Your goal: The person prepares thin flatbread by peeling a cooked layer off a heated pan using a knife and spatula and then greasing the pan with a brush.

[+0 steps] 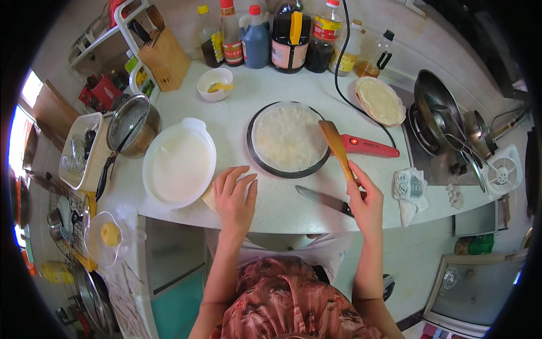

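My right hand grips the handle of a wooden spatula, its flat end over the right rim of an electric crepe maker. A thin pale crepe covers most of the black plate, and the red handle has a lit lamp. Below the plate lies a knife, its handle partly hidden by my right hand. My left hand is held with fingers apart and nothing visible in it. Beside it stands a white dish of milky batter. A beige item shows partly under that hand.
Stacked pale crepes lie on a plate at the right, near a wok on the stove. The crepe maker's black cord crosses the counter. Bottles, a knife block, a small bowl and a pot stand around.
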A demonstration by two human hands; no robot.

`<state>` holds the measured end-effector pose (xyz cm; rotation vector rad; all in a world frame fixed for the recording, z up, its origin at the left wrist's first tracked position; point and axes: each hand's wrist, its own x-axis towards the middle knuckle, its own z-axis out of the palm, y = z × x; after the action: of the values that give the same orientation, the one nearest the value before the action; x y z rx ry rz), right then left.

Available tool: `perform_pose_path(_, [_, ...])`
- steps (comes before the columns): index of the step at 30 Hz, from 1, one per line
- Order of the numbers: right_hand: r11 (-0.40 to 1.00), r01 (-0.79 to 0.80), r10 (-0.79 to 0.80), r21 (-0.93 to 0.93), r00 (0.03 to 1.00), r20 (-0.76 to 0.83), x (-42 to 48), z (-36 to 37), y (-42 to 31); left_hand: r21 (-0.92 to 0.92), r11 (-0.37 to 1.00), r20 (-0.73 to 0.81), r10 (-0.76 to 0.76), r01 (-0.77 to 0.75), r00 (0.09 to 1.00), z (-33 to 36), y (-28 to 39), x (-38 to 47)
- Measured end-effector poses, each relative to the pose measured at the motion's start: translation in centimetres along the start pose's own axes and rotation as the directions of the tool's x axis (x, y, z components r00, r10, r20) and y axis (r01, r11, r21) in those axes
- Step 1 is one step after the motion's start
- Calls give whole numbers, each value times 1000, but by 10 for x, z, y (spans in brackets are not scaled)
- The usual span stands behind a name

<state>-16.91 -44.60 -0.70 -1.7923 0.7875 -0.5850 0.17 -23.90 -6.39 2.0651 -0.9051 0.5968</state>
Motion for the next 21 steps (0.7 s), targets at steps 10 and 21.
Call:
perform_pose_path(10, [994,99,-97,-40,994,53,-35,8,24,-6,1000,13,7,-7,1000,-2,-13,-26])
perform_pose_path(21, [925,265,-239,-272,963,124,-24,38,23,-54,998,-19,-29,28,999,-1,-13,-24])
